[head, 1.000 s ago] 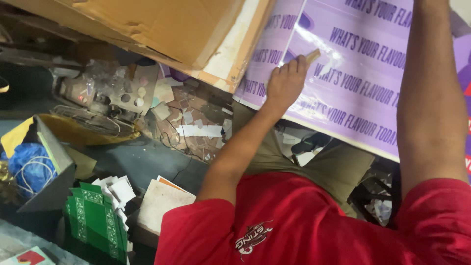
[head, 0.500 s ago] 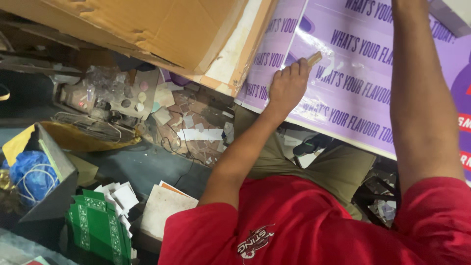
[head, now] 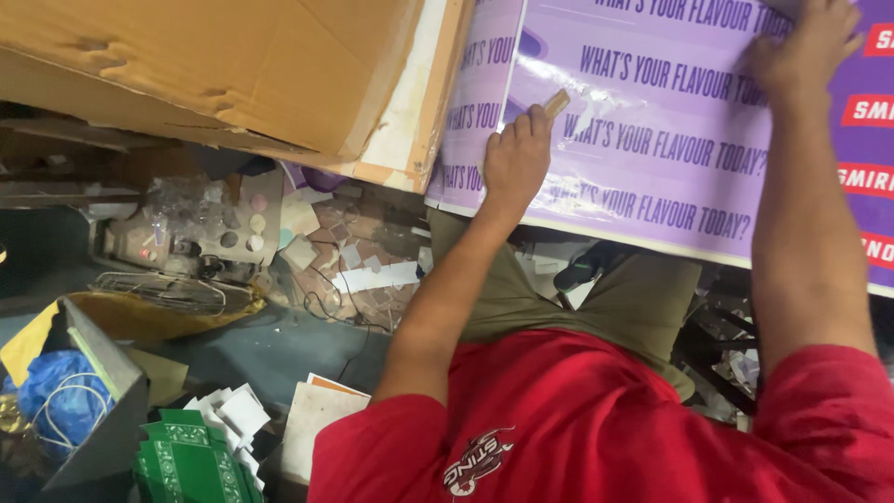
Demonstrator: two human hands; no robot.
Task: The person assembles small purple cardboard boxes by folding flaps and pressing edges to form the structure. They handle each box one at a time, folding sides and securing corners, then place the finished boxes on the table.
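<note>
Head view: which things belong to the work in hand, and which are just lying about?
In hand:
left hand with small tan scraper
right hand
purple printed board

Lying about:
cardboard box
green patterned packs
blue bag
white paper scraps

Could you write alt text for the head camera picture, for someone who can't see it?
A person in a red shirt presses a small tan block in the left hand against a glossy purple printed board, the right hand steadying its top. A big cardboard box and paper scraps lie nearby.
</note>
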